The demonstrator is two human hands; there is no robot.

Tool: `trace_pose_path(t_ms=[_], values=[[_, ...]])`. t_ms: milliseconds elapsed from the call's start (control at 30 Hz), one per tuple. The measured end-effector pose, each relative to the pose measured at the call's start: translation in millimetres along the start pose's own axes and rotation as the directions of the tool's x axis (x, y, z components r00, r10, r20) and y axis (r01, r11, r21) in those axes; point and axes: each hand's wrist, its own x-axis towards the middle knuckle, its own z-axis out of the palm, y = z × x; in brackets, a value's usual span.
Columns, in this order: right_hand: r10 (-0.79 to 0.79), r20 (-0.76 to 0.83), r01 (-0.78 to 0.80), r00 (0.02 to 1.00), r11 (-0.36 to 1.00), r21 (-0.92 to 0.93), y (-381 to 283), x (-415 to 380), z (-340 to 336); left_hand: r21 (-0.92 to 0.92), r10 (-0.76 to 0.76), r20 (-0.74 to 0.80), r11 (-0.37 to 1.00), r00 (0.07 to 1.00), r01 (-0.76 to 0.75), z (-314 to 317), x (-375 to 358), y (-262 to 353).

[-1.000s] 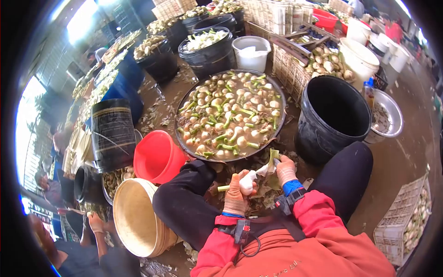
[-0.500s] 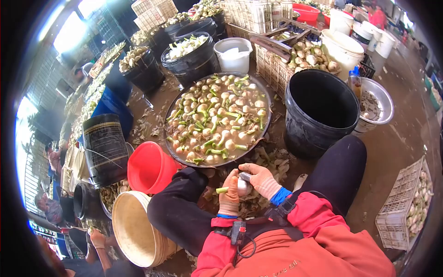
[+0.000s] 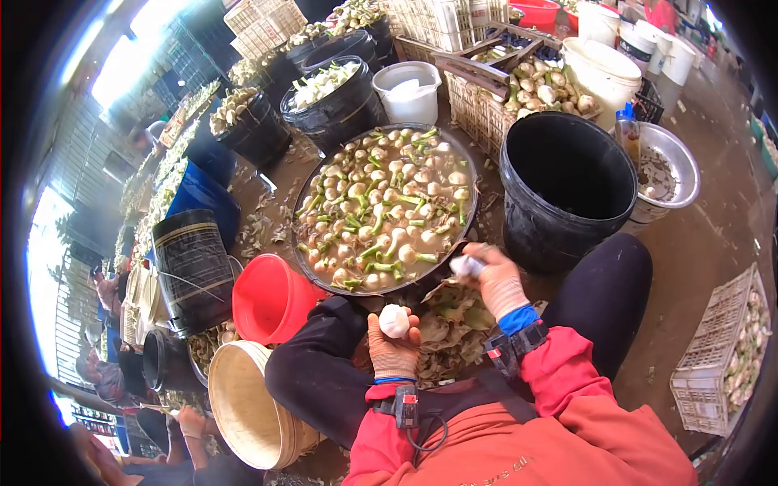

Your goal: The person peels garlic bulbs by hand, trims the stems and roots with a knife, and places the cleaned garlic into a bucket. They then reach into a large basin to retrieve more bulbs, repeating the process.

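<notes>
A white garlic bulb (image 3: 395,321) sits in the gloved fingers of my left hand (image 3: 392,353), above my crossed legs; no green stem shows on it. My right hand (image 3: 496,283), also gloved, is raised to the right near the front rim of a wide dark basin (image 3: 472,202). Its fingers are closed round a whitish-grey thing (image 3: 468,266), too blurred to name. Garlic bulbs with green stem stubs (image 3: 381,211) fill the basin in cloudy water. Beneath my hands lies a heap of peeled leaves and skins (image 3: 454,332).
To the right stand a black bucket (image 3: 567,174) and a metal bowl (image 3: 681,174) with a bottle (image 3: 626,130). A red bucket (image 3: 271,300) and a cream bucket (image 3: 243,405) are at my left. Crates of bulbs (image 3: 721,356) flank the area. A co-worker's hand (image 3: 192,421) shows lower left.
My hands have separated: the right moved up and right, away from the bulb. The green stem that stuck out beside my left hand is gone, and the bulb now shows whole.
</notes>
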Motion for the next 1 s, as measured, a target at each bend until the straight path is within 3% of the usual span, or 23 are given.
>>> trace_pose_path(t_ms=[33,67,133,167,233,267,300,333,367,400,433,467,567,600,633,667,733,800,833,867,900,933,1000], values=[[-0.019,0.245,0.174,0.969,0.757,-0.630,10.0,-0.5,-2.8,-0.006,0.008,-0.026,1.000,1.000,-0.008,4.4,-1.0,-0.5],[0.127,0.428,0.408,0.895,0.156,-0.899,20.2,-3.4,-7.4,-0.005,0.007,-0.025,1.000,1.000,-0.007,8.7,-2.5,-1.8],[0.265,0.364,0.424,0.893,-0.220,-0.879,36.8,-23.1,-0.1,0.018,0.062,-0.090,0.998,0.994,-0.061,17.5,-6.6,-4.9],[0.343,0.262,0.348,0.902,-0.216,-0.912,37.5,-29.0,4.9,0.017,0.065,-0.091,0.998,0.994,-0.063,11.7,-1.9,-7.9],[0.406,0.198,0.268,0.892,-0.124,-0.955,35.0,-30.0,12.1,0.301,0.307,-0.007,0.908,0.952,-0.291,1.1,8.3,-13.2],[0.468,0.135,0.173,0.873,-0.039,-0.984,32.1,-29.4,15.2,0.857,0.287,0.103,0.460,0.952,-0.231,-6.9,9.1,-3.5],[0.472,-0.003,-0.011,0.882,0.016,-1.000,18.3,-36.9,30.5,0.871,0.408,0.257,0.295,0.876,-0.393,-5.5,4.6,-17.7],[0.470,-0.005,-0.011,0.883,0.010,-1.000,17.8,-36.5,28.6,0.843,0.496,0.413,0.109,0.764,-0.526,-3.5,0.9,-31.8],[0.399,0.001,-0.010,0.917,0.024,-1.000,18.7,-34.3,25.1,0.836,0.502,0.450,0.055,0.738,-0.547,-6.8,5.3,-30.9],[0.327,0.006,-0.008,0.945,0.040,-0.999,21.3,-31.7,20.1,0.835,0.504,0.449,0.058,0.738,-0.547,0.8,1.7,-25.4],[0.290,-0.010,-0.040,0.957,0.096,-0.995,26.0,-29.1,13.8,0.707,0.368,0.154,0.607,0.917,-0.363,15.5,-5.9,-16.5],[0.292,-0.010,-0.038,0.956,0.091,-0.995,29.4,-28.0,6.9,0.329,0.066,-0.039,0.943,0.997,-0.049,22.5,-10.1,-9.0],[0.322,-0.036,-0.050,0.946,0.036,-0.998,27.0,-28.6,9.3,0.071,0.092,0.215,0.991,0.972,-0.110,30.0,-16.3,19.6],[0.323,-0.036,-0.048,0.946,0.028,-0.998,24.5,-29.9,13.0,-0.007,0.206,0.295,0.977,0.933,-0.214,45.0,-29.0,34.5],[0.332,-0.071,-0.099,0.941,0.069,-0.993,22.8,-30.6,15.7,-0.239,0.319,0.420,0.942,0.850,-0.236,65.3,-46.2,49.4],[0.344,-0.105,-0.151,0.933,0.109,-0.983,23.5,-30.0,17.4,-0.362,0.474,0.420,0.870,0.774,-0.336,73.8,-61.4,68.4],[0.133,0.117,0.084,0.984,0.228,-0.970,42.2,-12.0,4.2,-0.578,0.645,0.507,0.746,0.571,-0.330,62.3,-84.8,105.5],[-0.065,0.242,0.248,0.968,0.102,-0.963,51.5,12.3,11.3,-0.610,0.703,0.517,0.703,0.489,-0.366,70.5,-96.3,114.1],[-0.140,0.316,0.324,0.938,0.038,-0.945,51.2,22.4,27.1,-0.543,0.679,0.499,0.730,0.539,-0.415,68.3,-92.5,110.5],[-0.104,0.266,0.264,0.958,-0.029,-0.964,49.3,30.9,42.8,-0.474,0.663,0.472,0.747,0.581,-0.466,68.1,-88.3,101.9],[-0.124,0.397,0.355,0.910,-0.265,-0.897,50.0,41.8,53.8,-0.378,0.603,0.405,0.795,0.687,-0.475,75.5,-83.9,89.7],[-0.021,0.376,0.348,0.926,-0.330,-0.877,48.5,51.3,68.1,-0.500,0.471,0.470,0.839,0.747,-0.214,74.4,-69.0,78.9],[0.077,0.305,0.307,0.949,-0.436,-0.846,72.1,85.3,59.0,-0.373,0.224,0.355,0.924,0.908,-0.082,67.4,-48.0,58.0]])
